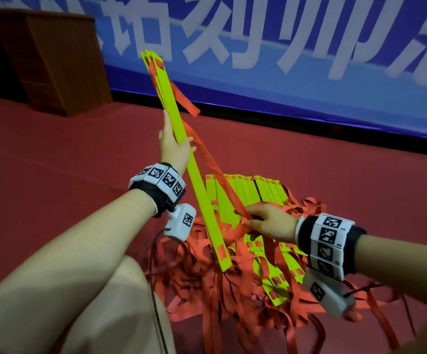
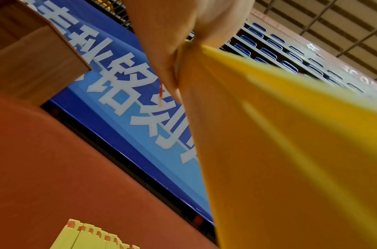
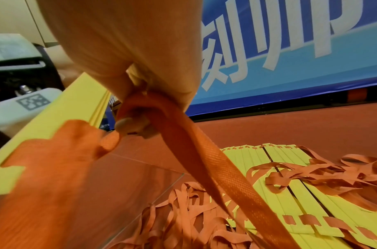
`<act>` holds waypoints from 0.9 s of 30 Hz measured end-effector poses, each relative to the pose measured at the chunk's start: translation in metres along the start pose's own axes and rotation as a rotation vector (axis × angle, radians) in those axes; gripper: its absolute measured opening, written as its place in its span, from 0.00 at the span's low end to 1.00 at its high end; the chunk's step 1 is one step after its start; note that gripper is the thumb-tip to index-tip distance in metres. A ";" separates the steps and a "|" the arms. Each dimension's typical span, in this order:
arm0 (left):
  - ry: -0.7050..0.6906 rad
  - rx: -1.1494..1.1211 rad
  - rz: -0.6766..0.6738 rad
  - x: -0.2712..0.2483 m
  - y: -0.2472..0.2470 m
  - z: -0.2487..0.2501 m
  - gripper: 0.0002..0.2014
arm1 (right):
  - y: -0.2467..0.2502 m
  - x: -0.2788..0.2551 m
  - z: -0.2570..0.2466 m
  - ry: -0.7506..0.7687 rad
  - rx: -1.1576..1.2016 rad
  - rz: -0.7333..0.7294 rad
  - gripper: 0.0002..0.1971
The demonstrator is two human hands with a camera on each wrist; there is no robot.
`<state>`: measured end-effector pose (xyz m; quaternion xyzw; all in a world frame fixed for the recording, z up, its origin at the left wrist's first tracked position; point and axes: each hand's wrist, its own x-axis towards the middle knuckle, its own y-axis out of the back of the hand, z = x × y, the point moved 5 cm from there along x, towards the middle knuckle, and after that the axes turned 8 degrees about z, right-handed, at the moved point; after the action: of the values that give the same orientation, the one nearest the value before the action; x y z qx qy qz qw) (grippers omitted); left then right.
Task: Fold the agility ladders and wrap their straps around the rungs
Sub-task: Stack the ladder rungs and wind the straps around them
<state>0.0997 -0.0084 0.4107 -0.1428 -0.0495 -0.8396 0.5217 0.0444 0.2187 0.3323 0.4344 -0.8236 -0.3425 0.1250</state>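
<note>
My left hand [image 1: 175, 144] grips a stacked bundle of yellow-green ladder rungs [image 1: 197, 180], held slanted with its top end up and away; the same bundle [image 2: 290, 151] fills the left wrist view. An orange strap [image 1: 212, 159] runs from the bundle's upper part down to my right hand [image 1: 263, 219], which pinches it low beside the bundle. In the right wrist view the strap [image 3: 204, 155] passes between my thumb and fingers. A pile of further yellow rungs [image 1: 258, 198] with tangled orange straps [image 1: 220, 290] lies on the red floor beneath both hands.
A blue banner [image 1: 309, 60] with white characters runs along the back. A brown wooden cabinet [image 1: 53, 60] stands at the back left. Red floor [image 1: 53, 162] stretches out on the left. My knee [image 1: 120, 302] is at the lower left, with a black cable [image 1: 153, 290] hanging past it.
</note>
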 end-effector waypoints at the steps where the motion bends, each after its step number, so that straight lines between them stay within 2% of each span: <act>1: 0.011 -0.025 0.013 -0.001 -0.001 0.000 0.41 | -0.003 -0.001 -0.002 -0.003 -0.006 -0.005 0.13; 3: 0.002 -0.007 0.009 -0.004 -0.004 0.002 0.41 | -0.008 -0.001 -0.004 0.003 -0.050 0.009 0.20; 5: -0.033 0.014 0.006 -0.005 -0.006 0.003 0.41 | -0.009 -0.001 -0.008 0.012 -0.096 0.035 0.21; 7: -0.049 -0.026 0.021 -0.004 -0.006 0.005 0.39 | -0.007 -0.003 -0.014 0.027 -0.141 0.059 0.16; 9: -0.033 -0.097 0.066 -0.002 -0.005 0.008 0.36 | -0.005 -0.006 -0.020 0.043 -0.160 0.078 0.16; 11: 0.033 -0.188 0.104 0.001 -0.002 0.009 0.32 | -0.004 -0.009 -0.025 0.071 -0.156 0.102 0.16; 13: 0.095 -0.250 0.102 0.003 -0.003 0.007 0.29 | -0.005 -0.010 -0.026 0.096 -0.142 0.121 0.10; 18: 0.207 -0.372 0.007 -0.002 -0.012 -0.001 0.30 | -0.015 -0.008 -0.022 0.080 -0.105 0.112 0.10; 20: 0.214 -0.422 -0.052 -0.006 -0.017 0.000 0.33 | -0.021 -0.004 -0.021 0.072 -0.093 0.105 0.19; 21: 0.199 -0.415 -0.088 -0.009 -0.019 0.001 0.33 | -0.022 -0.002 -0.020 0.066 -0.103 0.107 0.21; 23: 0.162 -0.362 -0.148 -0.016 -0.025 0.007 0.33 | -0.024 0.000 -0.021 0.077 -0.062 0.075 0.08; 26: 0.145 -0.297 -0.216 -0.022 -0.030 0.015 0.25 | -0.026 0.000 -0.021 0.106 -0.047 0.038 0.10; 27: 0.134 -0.278 -0.240 -0.023 -0.030 0.017 0.21 | -0.025 0.000 -0.021 0.115 -0.031 0.054 0.07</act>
<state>0.0857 0.0283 0.4222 -0.1504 0.0853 -0.9023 0.3950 0.0703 0.1991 0.3309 0.4288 -0.8211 -0.3264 0.1882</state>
